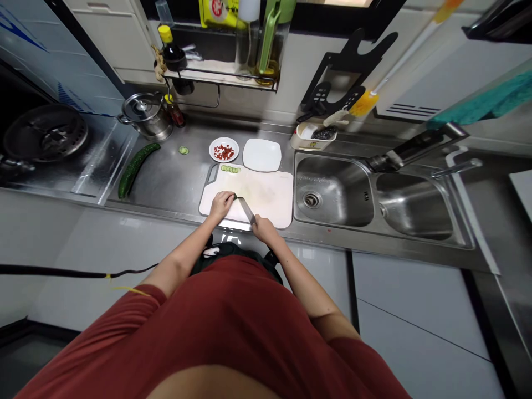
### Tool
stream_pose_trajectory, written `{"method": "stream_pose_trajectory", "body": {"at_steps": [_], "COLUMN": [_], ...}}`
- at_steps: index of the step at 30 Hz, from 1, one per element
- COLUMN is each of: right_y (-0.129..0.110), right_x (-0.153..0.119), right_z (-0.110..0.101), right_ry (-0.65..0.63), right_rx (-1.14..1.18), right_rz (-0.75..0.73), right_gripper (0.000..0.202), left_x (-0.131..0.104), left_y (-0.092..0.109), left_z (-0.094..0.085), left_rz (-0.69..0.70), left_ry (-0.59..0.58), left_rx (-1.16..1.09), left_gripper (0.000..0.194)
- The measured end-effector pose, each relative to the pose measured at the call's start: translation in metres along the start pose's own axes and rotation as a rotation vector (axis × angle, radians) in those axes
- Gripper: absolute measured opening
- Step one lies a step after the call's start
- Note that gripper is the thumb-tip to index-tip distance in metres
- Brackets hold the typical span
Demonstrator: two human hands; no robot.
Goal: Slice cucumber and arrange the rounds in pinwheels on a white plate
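On the white cutting board [270,194], my left hand [221,205] is closed on a small dark green cucumber piece [235,196], mostly hidden by the fingers. My right hand [265,229] grips the handle of a knife [246,210] at the board's front edge. The blade points up and left, its tip close to the cucumber piece; whether they touch I cannot tell. A row of pale green cucumber slices [230,169] lies along the board's back left edge. Behind the board stand a round plate [211,146] of chopped red pieces and a white square plate [261,155].
A whole cucumber [135,169] and a few slices [183,150] lie on the steel counter to the left, with a lidded pot [145,116] behind. A double sink [332,191] adjoins the board's right side. Bottles stand on a wall shelf [224,77] above.
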State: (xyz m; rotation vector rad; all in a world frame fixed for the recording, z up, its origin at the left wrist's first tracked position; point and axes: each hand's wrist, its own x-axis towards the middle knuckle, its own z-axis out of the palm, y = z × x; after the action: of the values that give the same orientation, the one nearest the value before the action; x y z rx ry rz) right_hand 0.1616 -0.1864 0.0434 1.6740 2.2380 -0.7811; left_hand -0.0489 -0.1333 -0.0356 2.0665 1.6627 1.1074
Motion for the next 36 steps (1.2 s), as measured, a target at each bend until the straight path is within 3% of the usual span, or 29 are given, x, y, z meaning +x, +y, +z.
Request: {"method": "stream_pose_trajectory", "body": {"at_steps": [4, 10, 18, 21, 26, 29, 36], "right_y": [0.012, 0.023, 0.03, 0.032, 0.032, 0.031, 0.038], "right_x": [-0.007, -0.015, -0.015, -0.013, -0.012, -0.013, -0.015], "right_z": [-0.007, -0.023, -0.016, -0.013, -0.011, -0.011, -0.006], "right_ry": [0.053, 0.23, 0.475, 0.536, 0.56, 0.556, 0.524], "right_rx": [-0.035, -0.147, -0.203, -0.211, -0.197, -0.192, -0.163], "right_rz": [0.025, 0.138, 0.126, 0.107, 0.066, 0.057, 0.086], "right_gripper": [0.027, 0.036, 0.039, 0.037, 0.037, 0.037, 0.035], "left_x": [0.0, 0.004, 0.022, 0.037, 0.058, 0.062, 0.063], "left_y": [0.0, 0.002, 0.016, 0.032, 0.061, 0.07, 0.07], "left_z": [0.0, -0.003, -0.015, -0.021, -0.025, -0.022, -0.007], "left_rz": [-0.003, -0.059, -0.268, -0.175, -0.013, 0.028, 0.004], "left_ry": [0.009, 0.041, 0.076, 0.009, -0.352, -0.492, -0.505], "left_rx": [-0.001, -0.031, -0.075, -0.063, 0.008, 0.065, -0.061], "left_gripper": [0.024, 0.026, 0.03, 0.029, 0.034, 0.028, 0.018]}}
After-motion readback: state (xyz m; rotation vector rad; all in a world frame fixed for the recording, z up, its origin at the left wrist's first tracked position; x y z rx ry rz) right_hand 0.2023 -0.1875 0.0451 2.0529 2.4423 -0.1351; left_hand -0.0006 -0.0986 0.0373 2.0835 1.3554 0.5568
